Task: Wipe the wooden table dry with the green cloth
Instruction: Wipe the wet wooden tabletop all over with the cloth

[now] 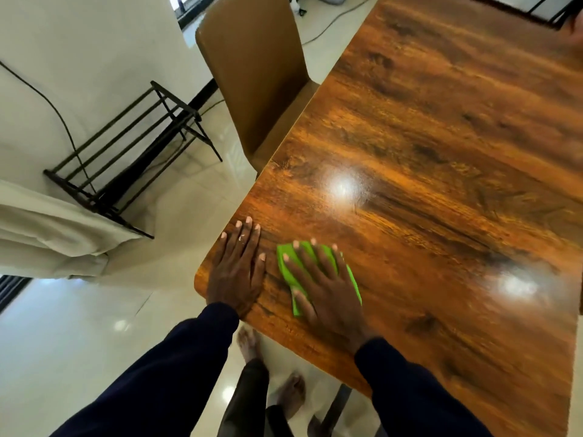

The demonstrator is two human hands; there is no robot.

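The bright green folded cloth (286,275) lies flat on the glossy brown wood-grain desk (441,184), near the corner closest to me. Only its left edge and a strip on the right show. Those edges run away from me, leaning a little left at the far end (the long axis I cannot settle, since most of it is covered). My right hand (325,288) presses on it, palm down, with the fingers straight and spread. Just beside it, apart from the cloth, my left hand (236,266) rests flat on the bare desk at the edge, fingers straight and together. Two light glares sit on the wood further out. A tan upholstered chair (252,74) stands at the left side, with a black metal rack (126,146) beyond it on the pale tiled floor (79,342).
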